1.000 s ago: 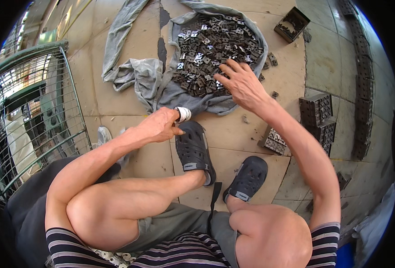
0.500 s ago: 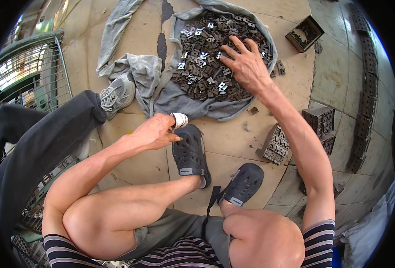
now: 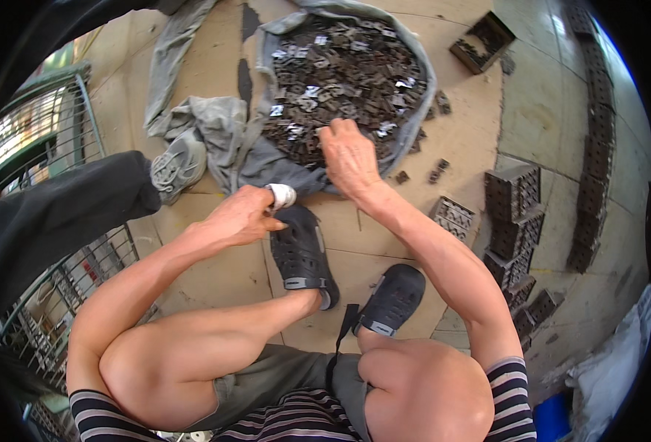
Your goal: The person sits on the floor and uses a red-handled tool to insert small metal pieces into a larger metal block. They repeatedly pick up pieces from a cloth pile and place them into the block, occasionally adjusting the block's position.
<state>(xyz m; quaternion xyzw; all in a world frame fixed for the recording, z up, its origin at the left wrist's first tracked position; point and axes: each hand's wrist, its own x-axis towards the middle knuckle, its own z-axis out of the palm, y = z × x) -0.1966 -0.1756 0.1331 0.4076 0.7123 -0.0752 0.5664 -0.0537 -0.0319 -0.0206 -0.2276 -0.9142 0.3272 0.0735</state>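
One head-worn fisheye view looks steeply down from nearby, black-and-white striped fabric sleeves showing at its lower left and right.

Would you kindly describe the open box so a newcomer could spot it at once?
Find the grey cloth heaped with small dark pieces. Beyond its upper right edge in the picture sits the box. Unlike the loose pieces, it is hollow, with straight walls.

We wear grey-green shorts, a pale-striped black shirt meeting them, and dark, holed clogs beyond them.
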